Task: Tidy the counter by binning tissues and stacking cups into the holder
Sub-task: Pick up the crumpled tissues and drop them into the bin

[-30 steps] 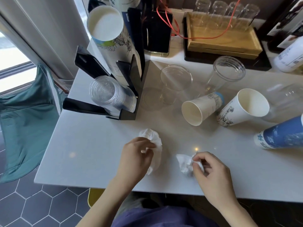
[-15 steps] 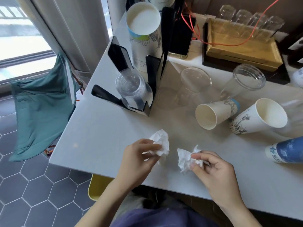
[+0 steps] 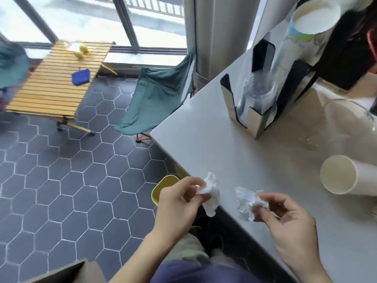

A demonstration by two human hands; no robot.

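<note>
Left hand (image 3: 177,203) fingers pinching crumpled tissue (image 3: 211,194), right hand (image 3: 289,219) pinching another tissue (image 3: 248,202) (both lifted off counter (image 3: 234,144))

1. The scene is seen from one head-worn wide-angle camera, aimed forward and down.
2. The hands are viewed from close above.
3. The surface (image 3: 255,160) fills the right side, the tiled floor (image 3: 71,190) the left.

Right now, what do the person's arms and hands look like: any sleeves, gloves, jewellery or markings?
Both forearms are bare to the bottom edge of the picture: no sleeves reach the wrists. The left hand and right hand wear no gloves, and no rings, watch, bands or markings show. Fingernails look short and unpainted. Purple-blue clothing shows at the lower edge, between the arms.
</note>
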